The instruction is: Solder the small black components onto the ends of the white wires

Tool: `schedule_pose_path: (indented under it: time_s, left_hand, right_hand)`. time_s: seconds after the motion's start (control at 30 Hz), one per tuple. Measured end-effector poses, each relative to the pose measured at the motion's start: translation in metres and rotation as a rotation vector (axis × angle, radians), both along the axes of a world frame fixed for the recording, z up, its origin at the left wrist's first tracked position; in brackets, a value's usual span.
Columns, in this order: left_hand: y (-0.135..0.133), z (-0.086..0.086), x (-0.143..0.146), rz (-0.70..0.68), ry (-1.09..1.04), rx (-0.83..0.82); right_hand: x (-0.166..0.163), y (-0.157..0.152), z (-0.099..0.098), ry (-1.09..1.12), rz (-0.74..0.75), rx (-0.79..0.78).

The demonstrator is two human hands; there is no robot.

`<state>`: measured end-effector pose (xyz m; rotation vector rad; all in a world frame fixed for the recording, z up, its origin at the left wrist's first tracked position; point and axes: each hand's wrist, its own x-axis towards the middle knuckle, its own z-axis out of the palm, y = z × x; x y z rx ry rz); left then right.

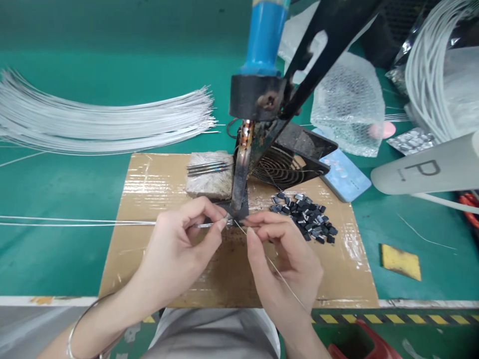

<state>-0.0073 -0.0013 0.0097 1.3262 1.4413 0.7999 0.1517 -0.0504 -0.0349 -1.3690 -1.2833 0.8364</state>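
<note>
Two long white wires [93, 222] run in from the left to the pinched fingertips of my left hand [183, 244]. A small part at their end is mostly hidden by those fingers. Between the thumb and fingers of my right hand [286, 259] is a thin solder wire [281, 275], its upper end pointing at the left fingertips and its tail crossing the palm. Both hands are closed, close together just below the tip of an upright soldering iron [239, 184] with a blue handle [265, 37]. Whether the solder touches the iron or the wires, I cannot tell.
Cardboard [149, 184] covers the green bench under my hands. Small black components [309, 217] lie heaped at right, near a black fan [288, 164]. A pale block [209, 184] carries metal-tipped pieces. White wires [112, 124] lie bundled at left; a yellow sponge [401, 262] sits right.
</note>
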Motion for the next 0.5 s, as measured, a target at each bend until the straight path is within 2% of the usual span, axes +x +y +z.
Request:
schedule_pose_path:
  time_s: [0.2, 0.5]
  left_hand:
    - [0.0024, 0.0004, 0.0004, -0.004, 0.02, 0.016]
    - [0.0072, 0.0059, 0.0037, 0.014, 0.015, 0.009]
  right_hand:
    - [-0.0034, 0.0011, 0.0044, 0.135, 0.028, -0.056]
    - [-0.0058, 0.0064, 0.0049, 0.137, -0.023, -0.06]
